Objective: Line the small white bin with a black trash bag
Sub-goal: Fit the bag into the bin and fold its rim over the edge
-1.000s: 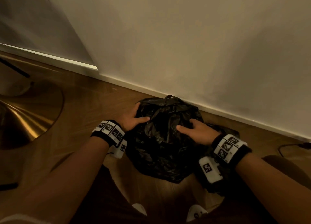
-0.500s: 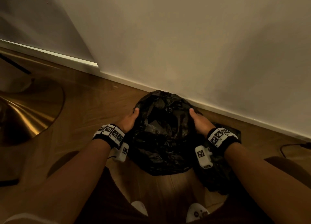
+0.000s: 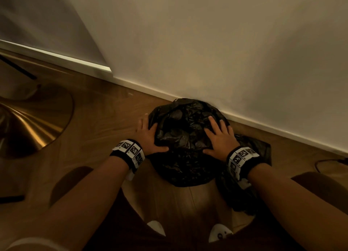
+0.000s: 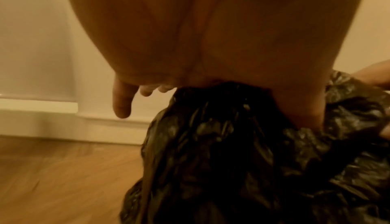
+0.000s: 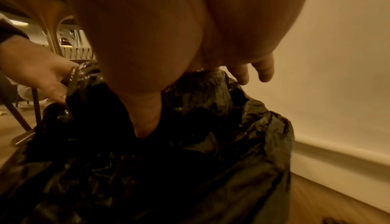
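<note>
Head view: the black trash bag (image 3: pixel 186 137) sits at frame centre on the floor (image 3: pixel 94 130), against the wall's baseboard (image 3: pixel 282 132). The left hand (image 3: pixel 148 137) and right hand (image 3: pixel 220 139) lie on its sides, fingers spread flat.

Left wrist view: straight fingers (image 4: pixel 122 100) overhang the bag's left edge.

Right wrist view: the thumb (image 5: pixel 145 119) presses into the plastic, fingers extended.

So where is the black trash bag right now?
In the head view the black trash bag sits low in the middle, on the wooden floor against the baseboard, with the left hand and right hand spread flat on its sides.
</note>
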Demonstrator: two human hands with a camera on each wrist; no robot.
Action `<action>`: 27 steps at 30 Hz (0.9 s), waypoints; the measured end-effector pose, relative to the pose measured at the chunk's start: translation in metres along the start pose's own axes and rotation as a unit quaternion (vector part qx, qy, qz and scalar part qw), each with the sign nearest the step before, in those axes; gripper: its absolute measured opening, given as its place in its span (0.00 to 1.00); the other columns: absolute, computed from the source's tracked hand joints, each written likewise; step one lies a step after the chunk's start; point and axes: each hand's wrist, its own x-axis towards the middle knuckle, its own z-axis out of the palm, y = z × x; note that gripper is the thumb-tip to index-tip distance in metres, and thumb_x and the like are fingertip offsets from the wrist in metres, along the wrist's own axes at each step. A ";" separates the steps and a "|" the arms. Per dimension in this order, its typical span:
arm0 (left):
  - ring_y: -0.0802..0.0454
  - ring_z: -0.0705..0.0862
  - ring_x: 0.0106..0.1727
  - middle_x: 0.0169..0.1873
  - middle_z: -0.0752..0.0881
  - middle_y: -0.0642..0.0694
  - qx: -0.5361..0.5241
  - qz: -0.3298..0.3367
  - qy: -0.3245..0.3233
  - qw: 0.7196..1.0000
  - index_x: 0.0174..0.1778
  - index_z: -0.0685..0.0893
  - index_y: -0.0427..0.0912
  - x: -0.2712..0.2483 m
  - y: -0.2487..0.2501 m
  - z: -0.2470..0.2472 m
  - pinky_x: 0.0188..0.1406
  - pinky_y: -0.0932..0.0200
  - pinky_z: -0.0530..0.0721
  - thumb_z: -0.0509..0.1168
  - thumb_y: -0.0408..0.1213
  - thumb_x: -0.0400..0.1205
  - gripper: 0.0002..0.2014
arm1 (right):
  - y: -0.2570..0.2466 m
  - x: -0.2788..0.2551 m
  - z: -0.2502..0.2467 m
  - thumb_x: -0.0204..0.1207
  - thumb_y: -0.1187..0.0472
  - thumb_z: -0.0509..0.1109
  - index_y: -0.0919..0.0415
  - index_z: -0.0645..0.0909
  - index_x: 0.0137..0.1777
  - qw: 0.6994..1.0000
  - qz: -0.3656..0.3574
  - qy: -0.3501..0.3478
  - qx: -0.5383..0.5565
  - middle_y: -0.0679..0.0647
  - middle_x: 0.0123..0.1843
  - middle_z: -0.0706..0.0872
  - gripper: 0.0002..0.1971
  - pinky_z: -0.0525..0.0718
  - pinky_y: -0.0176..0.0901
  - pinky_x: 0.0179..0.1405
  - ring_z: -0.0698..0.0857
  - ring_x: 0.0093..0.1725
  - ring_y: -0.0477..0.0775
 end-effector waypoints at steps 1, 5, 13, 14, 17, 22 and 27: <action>0.30 0.35 0.84 0.84 0.30 0.39 0.013 -0.001 0.000 1.000 0.86 0.48 0.53 0.000 0.000 -0.002 0.81 0.27 0.53 0.64 0.80 0.61 0.62 | 0.000 0.000 -0.003 0.70 0.27 0.65 0.50 0.53 0.87 1.000 0.000 -0.002 -0.015 0.56 0.87 0.30 0.50 0.48 0.73 0.82 0.40 0.85 0.73; 0.32 0.34 0.84 0.84 0.30 0.38 0.103 0.061 0.064 0.991 0.86 0.43 0.48 -0.003 0.018 -0.012 0.82 0.28 0.46 0.66 0.77 0.62 0.65 | -0.007 -0.007 -0.020 0.65 0.20 0.61 0.50 0.46 0.87 0.999 -0.036 0.020 -0.013 0.57 0.89 0.36 0.56 0.39 0.70 0.83 0.37 0.86 0.70; 0.39 0.53 0.85 0.84 0.61 0.44 0.179 0.175 -0.042 0.967 0.85 0.55 0.49 -0.001 0.041 0.000 0.81 0.30 0.41 0.64 0.57 0.79 0.41 | -0.022 0.007 -0.006 0.78 0.31 0.59 0.52 0.60 0.85 0.983 -0.161 -0.033 -0.079 0.53 0.85 0.65 0.40 0.46 0.60 0.84 0.60 0.84 0.61; 0.40 0.60 0.83 0.81 0.68 0.44 0.185 0.160 -0.042 0.969 0.83 0.60 0.49 0.001 0.035 0.000 0.82 0.31 0.43 0.63 0.60 0.78 0.39 | -0.019 0.008 -0.005 0.79 0.32 0.57 0.52 0.69 0.81 0.981 -0.162 -0.034 -0.102 0.53 0.79 0.75 0.35 0.47 0.59 0.83 0.67 0.81 0.60; 0.41 0.67 0.80 0.77 0.75 0.44 0.221 0.152 -0.025 0.963 0.81 0.65 0.48 0.008 0.017 0.001 0.84 0.38 0.47 0.52 0.76 0.72 0.46 | -0.018 0.010 -0.009 0.83 0.37 0.54 0.51 0.85 0.62 0.976 -0.168 -0.037 -0.135 0.50 0.59 0.89 0.25 0.51 0.57 0.82 0.82 0.66 0.56; 0.48 0.68 0.79 0.78 0.72 0.51 0.057 0.141 -0.011 0.988 0.78 0.70 0.60 -0.005 0.023 -0.008 0.82 0.44 0.57 0.45 0.83 0.69 0.46 | -0.016 0.012 -0.015 0.86 0.44 0.54 0.49 0.87 0.58 0.960 -0.187 -0.077 -0.194 0.49 0.55 0.89 0.20 0.50 0.62 0.83 0.82 0.62 0.57; 0.51 0.79 0.48 0.53 0.80 0.45 -0.196 -0.013 0.281 0.939 0.52 0.82 0.46 0.002 0.014 -0.024 0.49 0.53 0.82 0.68 0.44 0.80 0.09 | -0.016 0.013 -0.005 0.84 0.45 0.57 0.50 0.87 0.55 0.968 -0.174 -0.062 -0.169 0.50 0.53 0.89 0.18 0.46 0.60 0.83 0.82 0.64 0.56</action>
